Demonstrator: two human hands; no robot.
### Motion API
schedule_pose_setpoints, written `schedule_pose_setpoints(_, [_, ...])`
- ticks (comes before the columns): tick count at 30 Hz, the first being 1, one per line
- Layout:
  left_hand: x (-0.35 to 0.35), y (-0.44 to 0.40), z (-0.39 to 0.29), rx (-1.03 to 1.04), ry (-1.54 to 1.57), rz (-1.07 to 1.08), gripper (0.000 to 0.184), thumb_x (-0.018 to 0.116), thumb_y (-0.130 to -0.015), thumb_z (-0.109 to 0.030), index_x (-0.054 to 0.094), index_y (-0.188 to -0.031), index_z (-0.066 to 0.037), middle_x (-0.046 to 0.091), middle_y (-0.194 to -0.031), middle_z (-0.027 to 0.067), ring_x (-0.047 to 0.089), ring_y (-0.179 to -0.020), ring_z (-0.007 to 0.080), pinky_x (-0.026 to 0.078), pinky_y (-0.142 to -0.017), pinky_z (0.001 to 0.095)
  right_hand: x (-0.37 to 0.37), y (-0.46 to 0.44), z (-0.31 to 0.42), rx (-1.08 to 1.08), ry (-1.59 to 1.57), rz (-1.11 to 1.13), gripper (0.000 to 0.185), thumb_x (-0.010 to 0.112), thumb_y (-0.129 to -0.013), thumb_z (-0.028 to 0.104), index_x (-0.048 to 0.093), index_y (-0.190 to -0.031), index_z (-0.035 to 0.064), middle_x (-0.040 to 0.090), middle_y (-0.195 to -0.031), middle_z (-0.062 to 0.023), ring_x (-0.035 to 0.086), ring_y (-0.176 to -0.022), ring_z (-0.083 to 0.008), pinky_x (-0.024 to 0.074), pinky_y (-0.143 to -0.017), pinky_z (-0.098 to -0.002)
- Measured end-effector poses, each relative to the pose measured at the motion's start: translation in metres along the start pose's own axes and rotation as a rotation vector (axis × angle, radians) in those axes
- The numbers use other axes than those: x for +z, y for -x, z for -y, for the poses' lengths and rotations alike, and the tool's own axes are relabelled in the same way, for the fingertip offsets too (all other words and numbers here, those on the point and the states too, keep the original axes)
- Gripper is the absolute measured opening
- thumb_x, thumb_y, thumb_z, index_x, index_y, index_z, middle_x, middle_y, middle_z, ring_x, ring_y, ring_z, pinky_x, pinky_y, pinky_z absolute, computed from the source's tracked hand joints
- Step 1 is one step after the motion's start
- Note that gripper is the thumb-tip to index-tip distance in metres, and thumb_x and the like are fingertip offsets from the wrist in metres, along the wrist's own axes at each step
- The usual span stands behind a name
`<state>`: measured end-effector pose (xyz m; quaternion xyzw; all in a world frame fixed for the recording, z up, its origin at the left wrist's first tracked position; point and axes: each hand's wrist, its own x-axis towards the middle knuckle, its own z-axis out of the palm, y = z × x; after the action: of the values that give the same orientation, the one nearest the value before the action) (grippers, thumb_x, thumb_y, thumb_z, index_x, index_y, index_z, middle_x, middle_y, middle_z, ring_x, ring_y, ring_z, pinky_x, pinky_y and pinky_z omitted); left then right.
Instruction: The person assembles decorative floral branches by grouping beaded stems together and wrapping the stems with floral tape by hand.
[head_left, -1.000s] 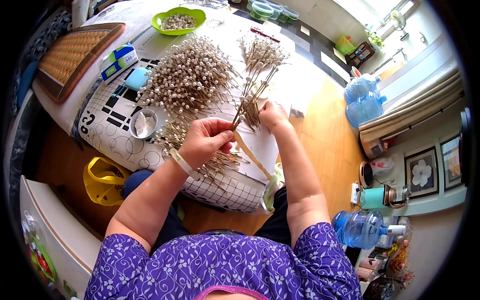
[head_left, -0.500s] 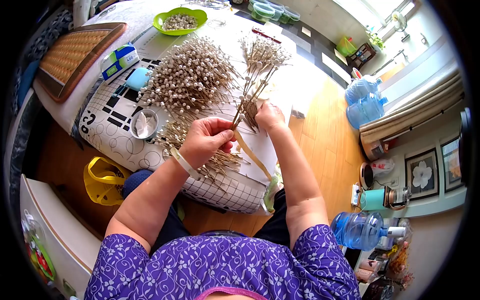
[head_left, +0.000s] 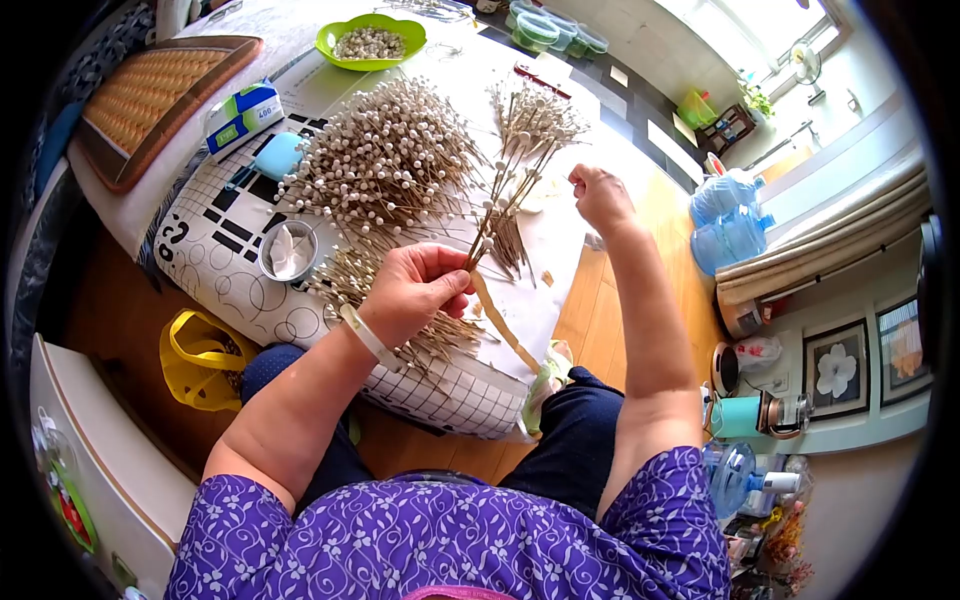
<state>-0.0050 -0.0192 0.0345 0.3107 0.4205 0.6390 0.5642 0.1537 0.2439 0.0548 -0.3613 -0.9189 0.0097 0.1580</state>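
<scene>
Pinching a few stems (head_left: 490, 215) between thumb and bent fingers, the left hand (head_left: 415, 295) held them aslant over the table (head_left: 560, 235), tips leaning right. A tan strip (head_left: 505, 325) ran from that grip toward the near edge. Right hand (head_left: 603, 200) stood well apart, raised, fingers curled in; could not tell if it gripped anything. Bundle (head_left: 540, 112) lay behind the stems, heap (head_left: 385, 150) to the left. Step in hand, my reading: steadying the stems at the strip. Next move seemed to call for a firm left pinch and the right hand clear of the tips.

head-worn view | faces forward, down | near left hand (head_left: 415, 292), right hand (head_left: 604, 200)
</scene>
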Motion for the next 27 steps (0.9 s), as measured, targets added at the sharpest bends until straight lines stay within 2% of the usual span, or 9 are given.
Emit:
schedule_pose_setpoints(2, [-0.001,-0.001,0.001,0.001,-0.011,-0.015,0.013,0.052,-0.081,0.001,0.056,-0.094,0.004,0.061,-0.077,0.0095,0.056,-0.057,0.0089,0.051,-0.053,0.0222,-0.008,-0.016,0.007,0.055,0.044,0.117,0.017,0.047,-0.074,0.001,0.059,-0.085,0.0062,0.062,-0.084,-0.0119,0.059,-0.083,-0.0266,0.0450,-0.074,-0.0337])
schedule_pose_setpoints(5, [-0.001,-0.002,0.000,-0.006,-0.007,-0.029,0.014,0.052,-0.081,0.001,0.056,-0.094,0.004,0.061,-0.077,0.0095,0.056,-0.057,0.0090,0.051,-0.053,0.0224,-0.013,-0.034,0.027,-0.060,0.400,0.267,0.018,0.044,-0.075,0.003,0.061,-0.083,0.0048,0.061,-0.090,-0.0136,0.059,-0.085,-0.0287,0.0471,-0.074,-0.0340])
schedule_pose_setpoints(8, [-0.004,-0.004,0.002,-0.006,0.011,-0.025,0.015,0.053,-0.081,0.001,0.056,-0.095,0.004,0.061,-0.078,0.0097,0.056,-0.058,0.0090,0.051,-0.054,0.0230,-0.004,-0.048,0.035,-0.061,0.296,0.273,0.018,0.045,-0.076,0.003,0.062,-0.082,0.0045,0.061,-0.091,-0.0126,0.059,-0.087,-0.0273,0.0480,-0.074,-0.0337])
schedule_pose_setpoints(9, [-0.004,-0.004,0.001,-0.012,0.021,-0.028,0.015,0.053,-0.081,0.001,0.056,-0.095,0.004,0.061,-0.078,0.0097,0.056,-0.058,0.0090,0.051,-0.054,0.0230,-0.009,-0.051,0.048,-0.116,0.464,0.413,0.017,0.046,-0.076,0.002,0.061,-0.083,0.0048,0.061,-0.094,-0.0128,0.058,-0.091,-0.0263,0.0468,-0.077,-0.0333])
schedule_pose_setpoints(14, [-0.006,-0.004,0.000,-0.034,0.070,-0.040,0.016,0.053,-0.082,-0.001,0.056,-0.097,0.004,0.062,-0.078,0.0097,0.057,-0.058,0.0089,0.051,-0.054,0.0232,0.002,-0.060,0.045,-0.132,0.440,0.475,0.017,0.048,-0.076,0.002,0.060,-0.088,0.0037,0.059,-0.098,-0.0134,0.057,-0.092,-0.0262,0.0465,-0.079,-0.0338])
schedule_pose_setpoints(17, [-0.006,-0.005,0.001,-0.034,0.052,-0.042,0.016,0.054,-0.082,-0.001,0.056,-0.097,0.003,0.062,-0.078,0.0094,0.057,-0.059,0.0090,0.051,-0.054,0.0233,0.000,-0.054,0.040,-0.205,0.426,0.445,0.017,0.047,-0.075,0.001,0.060,-0.086,0.0031,0.060,-0.095,-0.0147,0.058,-0.091,-0.0277,0.0464,-0.078,-0.0345])
schedule_pose_setpoints(19, [-0.005,-0.004,0.000,-0.036,0.059,-0.046,0.016,0.054,-0.081,-0.001,0.056,-0.097,0.003,0.061,-0.078,0.0091,0.057,-0.059,0.0090,0.051,-0.055,0.0232,-0.001,-0.044,0.026,-0.152,0.342,0.234,0.008,0.048,-0.073,0.004,0.055,-0.071,0.0036,0.057,-0.078,-0.0151,0.056,-0.077,-0.0296,0.0440,-0.068,-0.0373])
schedule_pose_setpoints(23, [-0.007,-0.003,-0.001,-0.011,0.066,-0.053,0.016,0.054,-0.081,-0.002,0.056,-0.097,0.003,0.061,-0.078,0.0084,0.058,-0.060,0.0092,0.051,-0.056,0.0229,-0.039,0.018,0.035,-0.194,0.119,-0.180,0.008,0.051,-0.076,0.009,0.055,-0.070,0.0047,0.056,-0.070,-0.0123,0.055,-0.069,-0.0300,0.0440,-0.063,-0.0365])
schedule_pose_setpoints(27, [-0.005,-0.004,0.004,-0.012,0.071,-0.054,0.016,0.054,-0.082,-0.003,0.055,-0.096,0.005,0.061,-0.080,0.0079,0.057,-0.060,0.0085,0.051,-0.056,0.0220,-0.060,0.090,0.078,-0.131,-0.525,-0.211,0.005,0.058,-0.073,-0.004,0.058,-0.072,0.0014,0.052,-0.062,-0.0068,0.050,-0.051,-0.0126,0.0395,-0.047,-0.0235])
